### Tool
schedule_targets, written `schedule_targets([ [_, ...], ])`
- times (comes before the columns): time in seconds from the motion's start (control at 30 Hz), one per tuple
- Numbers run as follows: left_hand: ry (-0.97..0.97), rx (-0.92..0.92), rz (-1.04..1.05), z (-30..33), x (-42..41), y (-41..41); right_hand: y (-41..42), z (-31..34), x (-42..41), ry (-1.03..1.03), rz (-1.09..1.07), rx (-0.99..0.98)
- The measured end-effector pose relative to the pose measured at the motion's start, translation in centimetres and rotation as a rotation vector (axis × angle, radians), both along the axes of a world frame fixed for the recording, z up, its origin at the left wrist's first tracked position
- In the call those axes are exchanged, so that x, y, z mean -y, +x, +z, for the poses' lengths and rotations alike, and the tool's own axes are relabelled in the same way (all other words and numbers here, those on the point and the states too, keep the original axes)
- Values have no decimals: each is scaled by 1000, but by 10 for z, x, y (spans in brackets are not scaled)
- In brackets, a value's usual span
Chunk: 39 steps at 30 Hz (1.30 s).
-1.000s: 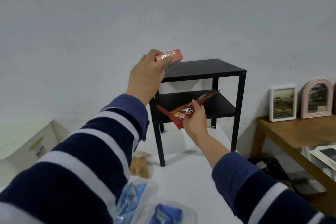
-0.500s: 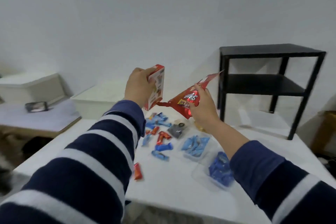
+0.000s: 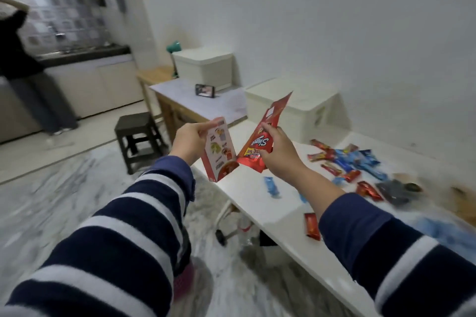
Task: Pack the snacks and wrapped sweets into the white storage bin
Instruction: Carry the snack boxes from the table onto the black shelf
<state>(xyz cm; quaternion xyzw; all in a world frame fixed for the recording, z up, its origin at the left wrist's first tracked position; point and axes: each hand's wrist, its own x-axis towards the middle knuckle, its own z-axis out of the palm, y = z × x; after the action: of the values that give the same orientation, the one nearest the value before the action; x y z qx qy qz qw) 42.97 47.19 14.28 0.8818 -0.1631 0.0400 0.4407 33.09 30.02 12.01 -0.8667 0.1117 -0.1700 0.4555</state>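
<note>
The left hand (image 3: 189,140) grips a red box (image 3: 220,153) and the right hand (image 3: 279,153) grips a red pouch (image 3: 260,144), both held in the air beside the table (image 3: 283,216), whose scattered sweets (image 3: 345,159) lie near the lidded white bin (image 3: 296,110).

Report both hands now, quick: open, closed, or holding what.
Left hand: closed on the red-and-white snack box.
Right hand: closed on the red snack pouch.
</note>
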Motion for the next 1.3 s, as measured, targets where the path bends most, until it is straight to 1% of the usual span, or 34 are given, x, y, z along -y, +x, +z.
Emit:
schedule_targets([
  [0.17,-4,-61,251,-33,-56,46,81,-21,-36,21,245,-66],
  [0.27,-1,-110,398,-59,-94,57,120,-38,-58,8,394,-122],
  [0.33,18,-134,487,-77,-119,58,142,-52,-74,-2,457,-148],
  [0.43,63,-182,590,-105,-155,60,167,-73,-100,-32,547,-218],
  [0.57,109,-244,655,-147,-192,74,199,-106,-135,-49,655,-316],
  [0.67,99,-295,669,-179,-215,93,227,-133,-161,-85,682,-396],
  [0.77,113,-329,683,-213,-234,122,257,-168,-183,-56,700,-485],
  [0.9,116,-442,691,-266,-251,161,291,-222,-209,-105,663,-602],
  [1.1,100,-618,696,-362,-270,203,329,-329,-240,-60,581,-772],
  [1.3,99,-739,686,-488,-278,244,369,-457,-276,-15,541,-872],
])
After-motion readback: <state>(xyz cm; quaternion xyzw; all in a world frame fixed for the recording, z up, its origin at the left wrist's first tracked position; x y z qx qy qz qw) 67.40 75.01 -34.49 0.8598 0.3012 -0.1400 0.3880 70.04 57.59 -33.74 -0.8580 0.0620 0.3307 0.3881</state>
